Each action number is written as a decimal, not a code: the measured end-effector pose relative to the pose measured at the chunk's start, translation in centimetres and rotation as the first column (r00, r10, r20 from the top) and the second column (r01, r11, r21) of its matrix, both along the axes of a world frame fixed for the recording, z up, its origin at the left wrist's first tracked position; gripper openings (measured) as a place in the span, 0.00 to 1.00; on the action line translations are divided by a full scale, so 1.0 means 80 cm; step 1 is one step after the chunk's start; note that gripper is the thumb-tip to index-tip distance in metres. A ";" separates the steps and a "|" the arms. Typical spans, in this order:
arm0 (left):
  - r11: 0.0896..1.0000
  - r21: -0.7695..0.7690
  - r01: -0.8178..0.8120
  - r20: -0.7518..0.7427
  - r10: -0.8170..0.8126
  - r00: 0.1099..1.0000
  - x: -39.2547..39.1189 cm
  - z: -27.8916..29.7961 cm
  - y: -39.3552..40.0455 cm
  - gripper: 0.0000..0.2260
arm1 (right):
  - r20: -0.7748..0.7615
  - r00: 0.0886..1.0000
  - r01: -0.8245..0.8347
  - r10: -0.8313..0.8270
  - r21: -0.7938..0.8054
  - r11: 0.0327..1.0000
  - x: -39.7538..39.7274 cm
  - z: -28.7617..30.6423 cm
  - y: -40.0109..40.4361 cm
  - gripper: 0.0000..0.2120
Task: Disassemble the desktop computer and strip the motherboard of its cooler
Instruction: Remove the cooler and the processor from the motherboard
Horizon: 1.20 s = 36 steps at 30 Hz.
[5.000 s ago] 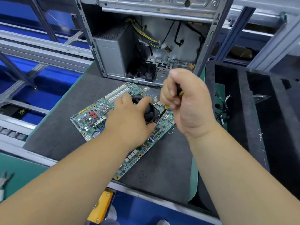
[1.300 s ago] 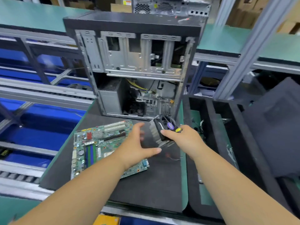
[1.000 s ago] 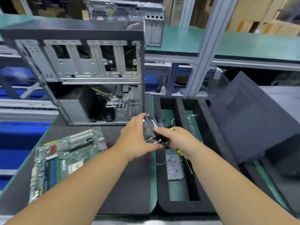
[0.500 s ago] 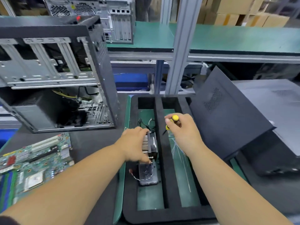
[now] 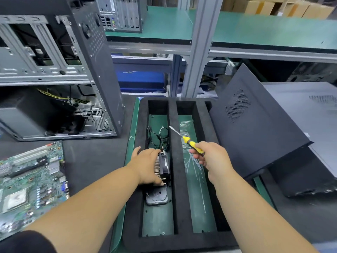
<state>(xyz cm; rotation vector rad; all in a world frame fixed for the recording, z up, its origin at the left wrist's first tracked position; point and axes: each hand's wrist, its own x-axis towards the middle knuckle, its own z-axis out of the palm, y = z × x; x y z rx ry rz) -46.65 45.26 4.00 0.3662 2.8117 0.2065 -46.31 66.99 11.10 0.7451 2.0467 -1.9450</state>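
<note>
Finned metal and black plastic, the cooler now sits down inside the left slot of the foam tray, standing on edge against the centre divider. The left hand holds it, fingers curled over its finned side. Half a second ago it was only just reaching the slot, and 5 seconds ago it sat on the board with the screwdriver working at it, so the stripping itself looks done and this is the put-away.

Just in front of it in the same slot lies a dark, rounded part (I cannot tell what it is), and behind it a tangle of black cables.

The right hand is clenched round the yellow handle of the screwdriver, its tip pointing up and left over the divider; a moment ago the handle stood upright in the fist. Below it, in the right slot, lie thin pale strips.

Out to the left, the motherboard rests flat on the dark surface, its bare square socket showing, well apart from the tray. Behind it stands the open computer case; to the right a black side panel leans by the tray.

To my eye, 1 thing is left here: letting go of the cooler.
</note>
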 end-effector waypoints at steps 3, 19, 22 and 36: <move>1.000 -0.017 0.012 -0.034 -0.013 0.999 0.002 -0.003 -0.001 0.53 | 0.019 0.992 -0.122 0.121 0.008 0.993 0.009 -0.010 -0.007 0.02; 0.828 0.514 -0.225 -0.109 0.324 0.940 0.135 0.055 -0.212 0.18 | 0.175 0.830 -0.545 0.530 0.460 0.701 0.081 -0.047 -0.209 0.07; 0.788 0.539 -0.298 -0.054 0.385 0.921 0.158 0.059 -0.258 0.16 | 0.189 0.856 -0.502 0.482 0.529 0.685 0.089 -0.054 -0.229 0.07; 0.354 0.809 -0.469 0.050 0.754 0.655 0.214 0.080 -0.416 0.11 | 0.198 0.830 -0.493 0.522 0.697 0.520 0.088 -0.015 -0.347 0.12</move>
